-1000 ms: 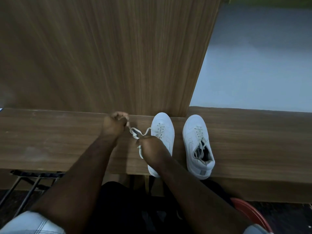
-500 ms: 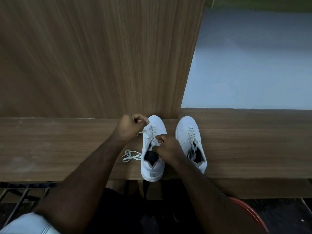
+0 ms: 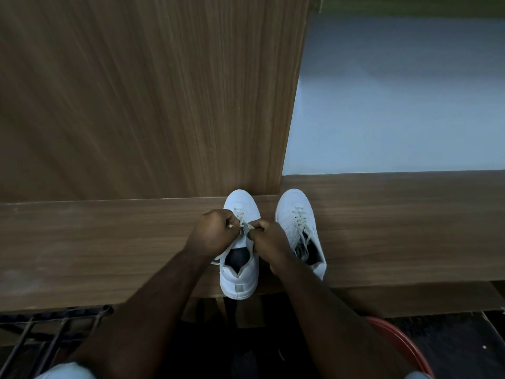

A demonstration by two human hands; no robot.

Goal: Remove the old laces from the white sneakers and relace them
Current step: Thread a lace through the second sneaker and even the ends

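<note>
A: What stands at the far left?

B: A dark metal rack (image 3: 52,328) sits below the front edge of the bench (image 3: 95,242), at the lower left. A wood-grain panel (image 3: 150,91) rises behind the bench.

A: State of the left hand?

B: The left hand (image 3: 211,233) is curled, with the fingertips pinching the lace (image 3: 244,225) over the middle of the left sneaker (image 3: 237,272). The hand rests against the left side of that sneaker.

A: Position of the left sneaker?

B: It stands upright on the bench, toe pointing at the panel and touching or nearly touching it, heel at the front edge of the bench. The opening is dark and uncovered. The upper eyelets near the toe carry lace.

A: State of the right hand?

B: The right hand (image 3: 269,242) is curled and pinches the same lace, directly opposite the left hand. The two hands are nearly touching.

A: And further right?

B: The right sneaker (image 3: 297,222) stands just beside the left one, parallel, toe forward. It is laced, with loose ends lying in its opening. Behind it is a pale blue wall (image 3: 396,105). A red round object (image 3: 401,343) shows at the lower right, below the bench; what it is cannot be determined.
</note>
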